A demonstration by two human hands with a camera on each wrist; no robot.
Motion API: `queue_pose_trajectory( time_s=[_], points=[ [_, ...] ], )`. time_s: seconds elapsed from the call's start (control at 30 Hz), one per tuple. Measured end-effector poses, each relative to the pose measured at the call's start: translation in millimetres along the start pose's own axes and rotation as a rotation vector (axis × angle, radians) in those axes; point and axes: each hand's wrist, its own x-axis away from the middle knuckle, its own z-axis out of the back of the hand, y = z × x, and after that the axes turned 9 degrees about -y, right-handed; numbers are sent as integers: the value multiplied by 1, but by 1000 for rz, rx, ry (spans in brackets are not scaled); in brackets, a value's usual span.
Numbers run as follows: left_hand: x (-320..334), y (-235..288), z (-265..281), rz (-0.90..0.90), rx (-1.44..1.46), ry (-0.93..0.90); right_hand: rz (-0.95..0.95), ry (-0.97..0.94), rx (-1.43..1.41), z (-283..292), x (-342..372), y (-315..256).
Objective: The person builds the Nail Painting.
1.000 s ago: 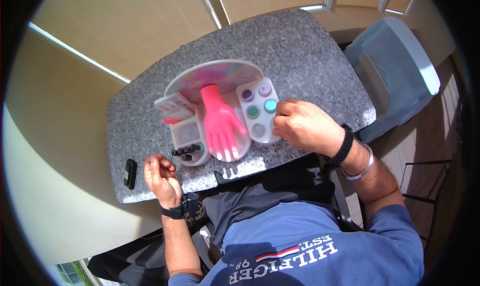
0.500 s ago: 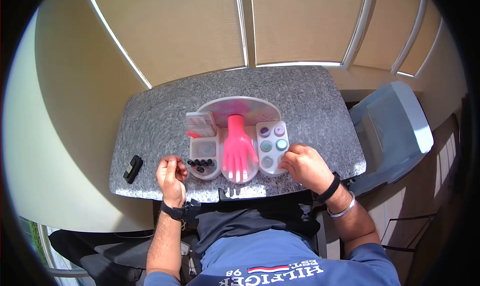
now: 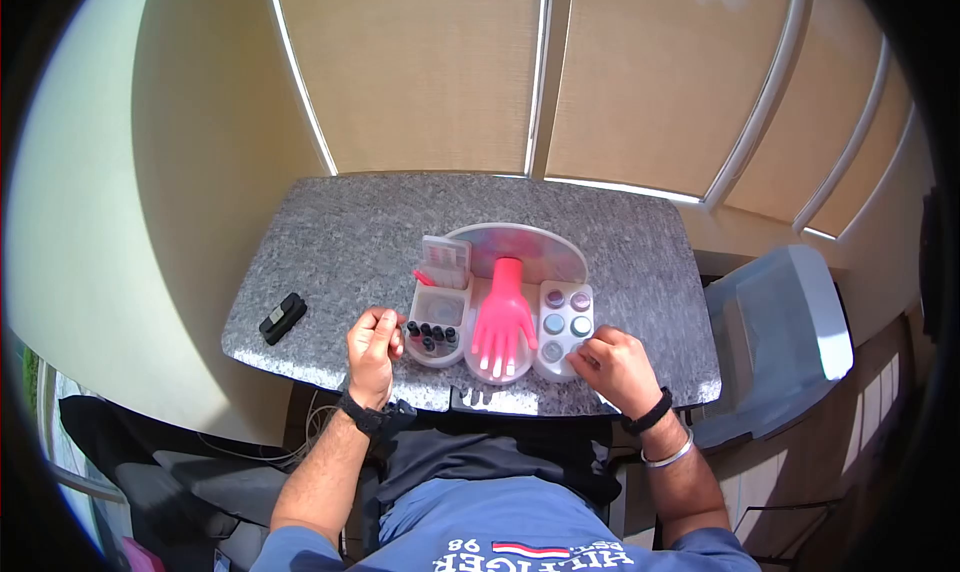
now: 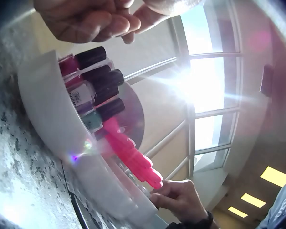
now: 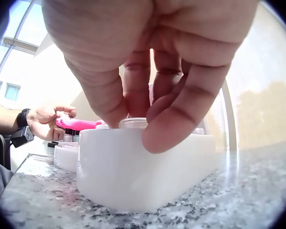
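On the table stands a white nail-salon set with a pink model hand [image 3: 507,312] in its middle. My right hand [image 3: 618,367] is at the front right of the set's jar holder [image 3: 551,373]. In the right wrist view, its thumb and fingers pinch a small round jar [image 5: 133,122] in that holder. Several other small jars [image 3: 581,325] sit in the holder's round wells. My left hand [image 3: 372,354], fingers loosely curled and holding nothing, is beside the black-capped nail polish bottles [image 3: 432,333] in the set's left section.
A clear-fronted case [image 3: 446,260] stands upright at the set's back left, before the curved backboard [image 3: 545,247]. A small black object [image 3: 283,318] lies near the table's left edge. Right of the table stands a pale blue plastic bin [image 3: 775,342].
The head view has tilted up and shifted, so the table sits lower in it. My right hand stays at the same front corner of the jar holder. My left hand remains beside the bottles.
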Motion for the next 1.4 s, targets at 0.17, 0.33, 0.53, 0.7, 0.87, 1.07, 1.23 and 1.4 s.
queue_pose_trajectory(
  time_s=[0.17,0.33,0.53,0.7,0.87,1.07,1.23,1.4],
  points=[
    [8,-1,-3,19,14,-38,-22,7,-32,-1,-2,-1],
    [19,-4,-2,24,-11,-150,-26,21,-46,-2,-1,-3],
    [53,-7,-17,68,-197,-274,0,56,26,-5,5,-7],
    [75,8,-22,-39,-589,-397,8,211,124,5,11,-19],
    [78,17,-17,-107,-669,-365,25,304,23,25,33,-37],
    [75,12,-7,-55,-638,-323,34,272,-76,18,76,-36],
    [64,7,-19,-68,-665,-362,-7,289,-167,-1,73,-2],
    [63,5,-24,-82,-663,-414,-115,392,-346,-19,70,27]
  ],
)
